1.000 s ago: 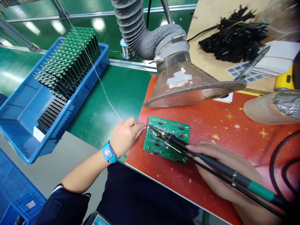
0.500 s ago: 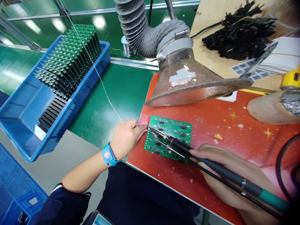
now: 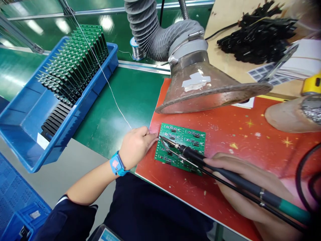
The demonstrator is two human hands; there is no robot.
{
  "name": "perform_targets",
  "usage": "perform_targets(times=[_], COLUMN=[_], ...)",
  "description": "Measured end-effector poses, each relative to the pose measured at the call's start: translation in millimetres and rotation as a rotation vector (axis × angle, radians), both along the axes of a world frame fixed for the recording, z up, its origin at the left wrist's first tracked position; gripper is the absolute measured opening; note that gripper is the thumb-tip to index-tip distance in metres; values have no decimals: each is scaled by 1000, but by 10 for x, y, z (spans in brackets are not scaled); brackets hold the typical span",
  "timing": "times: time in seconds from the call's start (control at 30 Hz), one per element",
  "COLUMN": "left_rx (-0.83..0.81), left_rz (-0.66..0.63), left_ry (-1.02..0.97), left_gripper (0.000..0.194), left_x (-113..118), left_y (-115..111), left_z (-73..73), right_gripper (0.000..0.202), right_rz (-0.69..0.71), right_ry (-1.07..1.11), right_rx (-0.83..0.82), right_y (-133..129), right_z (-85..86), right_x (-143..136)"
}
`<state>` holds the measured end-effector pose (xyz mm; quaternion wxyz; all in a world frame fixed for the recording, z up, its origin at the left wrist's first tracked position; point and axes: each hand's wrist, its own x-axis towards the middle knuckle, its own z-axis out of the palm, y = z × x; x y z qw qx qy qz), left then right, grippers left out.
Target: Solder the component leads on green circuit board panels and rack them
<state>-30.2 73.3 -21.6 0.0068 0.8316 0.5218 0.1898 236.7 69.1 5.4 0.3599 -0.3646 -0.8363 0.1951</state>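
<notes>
A green circuit board (image 3: 187,134) with rows of small parts lies on the red mat (image 3: 230,124). My right hand (image 3: 240,180) is wrapped round a black and green soldering iron (image 3: 230,177), whose tip rests at the board's left edge. A thin metal tube runs along the iron and curves to the same spot. My left hand (image 3: 136,145), with a blue wristband (image 3: 117,164), is closed in a pinch by that edge. From above, a thin solder wire (image 3: 112,93) runs down to this hand; the end between the fingertips is hidden.
A blue bin (image 3: 87,97) at the left holds upright green boards (image 3: 75,60). The fume hood (image 3: 198,83) hangs just beyond the board. A solder spool (image 3: 137,50), black cables (image 3: 255,40) and a foil-topped cylinder (image 3: 288,115) stand further out.
</notes>
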Motion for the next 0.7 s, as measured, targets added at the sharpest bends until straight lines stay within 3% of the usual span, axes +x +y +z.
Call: perform_targets(times=[0.23,0.37,0.57,0.7], left_rx=[-107,-140,-47,-71], left_rz=[-56,-87,-7,12], left_ry=[-21,19,52,-1], left_gripper=[37,41,37,31], left_x=[-4,-38,-200,-185], left_y=[-21,-62,-207,-299], left_z=[6,84,232,198], right_gripper=[20,23,23,23], right_rz=[60,66,-1,-21], right_ry=[-9,5,-6,16], right_rx=[16,-5,-12,-47], right_y=[-8,-38,-159,-239], right_z=[4,19,54,62], right_x=[17,35,158,119])
